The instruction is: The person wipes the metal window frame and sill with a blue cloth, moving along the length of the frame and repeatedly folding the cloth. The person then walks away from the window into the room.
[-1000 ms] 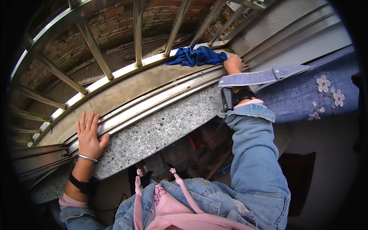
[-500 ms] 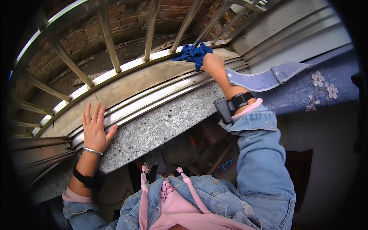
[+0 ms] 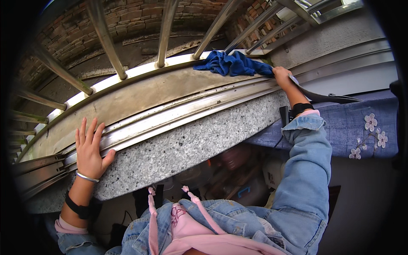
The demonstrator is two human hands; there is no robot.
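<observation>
A crumpled dark blue cloth (image 3: 231,63) lies along the outer ledge at the foot of the metal bars, stretched out toward the right. My right hand (image 3: 284,77) is closed at the right end of this cloth, near the corner where the sill meets the side frame. The fingers curl away from view, and the cloth runs up to them. On the left, my left hand (image 3: 90,148) rests flat with its fingers apart across the metal window track (image 3: 182,112) and the edge of the speckled stone sill (image 3: 170,148). It holds nothing.
Upright metal bars (image 3: 163,36) stand beyond the ledge (image 3: 127,95), with a brick wall (image 3: 131,17) behind them. At the right hangs a blue curtain (image 3: 335,131) with white flowers; its grey tie strap (image 3: 327,98) lies beside my right wrist. Dim stored items are below the sill.
My right hand has moved right and slightly down toward the corner, drawing the cloth out longer. The view has shifted a little; my left hand stays flat on the track.
</observation>
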